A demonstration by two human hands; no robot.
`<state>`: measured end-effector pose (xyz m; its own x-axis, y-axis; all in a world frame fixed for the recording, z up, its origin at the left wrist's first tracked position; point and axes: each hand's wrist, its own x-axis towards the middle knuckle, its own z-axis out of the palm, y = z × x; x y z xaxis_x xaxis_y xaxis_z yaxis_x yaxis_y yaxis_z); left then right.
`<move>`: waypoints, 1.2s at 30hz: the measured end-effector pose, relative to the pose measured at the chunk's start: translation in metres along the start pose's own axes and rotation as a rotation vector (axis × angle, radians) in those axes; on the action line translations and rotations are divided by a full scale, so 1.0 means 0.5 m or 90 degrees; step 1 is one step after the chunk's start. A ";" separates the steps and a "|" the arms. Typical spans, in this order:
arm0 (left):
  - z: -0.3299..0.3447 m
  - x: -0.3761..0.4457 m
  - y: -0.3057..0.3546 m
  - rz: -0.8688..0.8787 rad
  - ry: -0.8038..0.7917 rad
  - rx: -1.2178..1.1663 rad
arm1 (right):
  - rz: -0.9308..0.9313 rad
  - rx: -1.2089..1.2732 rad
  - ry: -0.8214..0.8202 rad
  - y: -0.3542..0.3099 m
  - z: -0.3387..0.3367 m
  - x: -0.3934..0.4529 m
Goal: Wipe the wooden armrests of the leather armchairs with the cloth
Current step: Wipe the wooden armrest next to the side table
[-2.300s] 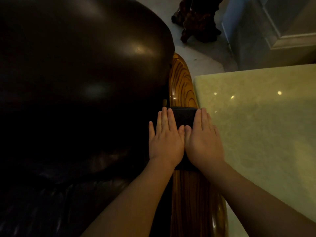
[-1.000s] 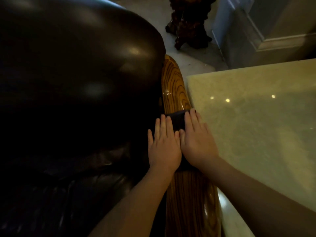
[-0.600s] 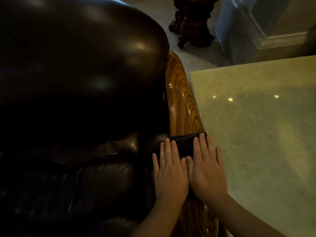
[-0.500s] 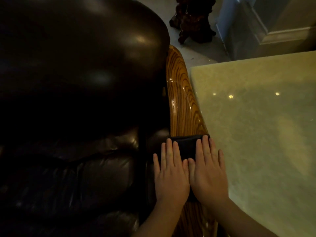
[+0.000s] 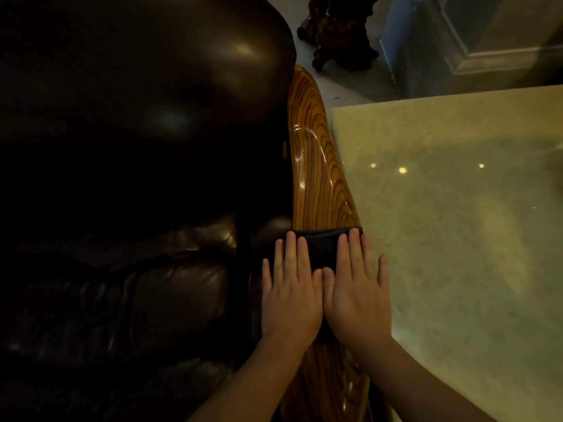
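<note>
Wiping step underway — left hand point(image 5: 291, 303) & right hand point(image 5: 359, 300) flat, fingers straight, pressing cloth point(image 5: 323, 249) on wooden armrest point(image 5: 320, 178) — next stroke prob. needs steady pressure along the grain.

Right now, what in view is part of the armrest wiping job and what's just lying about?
Part of the job:
- dark cloth, lying across the armrest
- wooden armrest
- leather armchair
- left hand and right hand, both flat on the cloth

Just there:
- pale stone tabletop beside the armrest
- dark carved wooden stand on the floor
</note>
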<state>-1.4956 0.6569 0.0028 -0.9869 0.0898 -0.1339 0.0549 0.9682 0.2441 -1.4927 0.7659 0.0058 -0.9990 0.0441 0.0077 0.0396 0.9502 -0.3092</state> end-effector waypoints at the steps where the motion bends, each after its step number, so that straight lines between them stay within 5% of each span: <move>1: -0.007 0.005 -0.004 0.015 0.002 -0.018 | -0.004 0.005 -0.001 -0.002 -0.006 0.000; 6: -0.056 0.051 -0.049 0.054 0.019 -0.283 | 0.105 0.255 0.038 0.009 -0.051 0.028; 11: -0.097 0.116 -0.088 -0.100 -0.143 -0.630 | 0.346 0.528 -0.055 0.024 -0.111 0.113; 21: -0.127 0.142 -0.069 -0.056 -0.178 -0.499 | 0.219 0.401 -0.206 0.006 -0.145 0.146; 29: -0.141 0.139 -0.048 0.092 -0.146 -0.189 | 0.058 0.149 -0.326 0.005 -0.181 0.163; 36: -0.173 0.090 -0.030 0.203 -0.129 -0.075 | -0.057 0.018 -0.293 0.003 -0.203 0.139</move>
<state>-1.5541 0.6262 0.0760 -0.8728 0.4368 -0.2178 0.3237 0.8520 0.4115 -1.5598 0.8017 0.1022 -0.9038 -0.1852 -0.3857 -0.0414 0.9351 -0.3520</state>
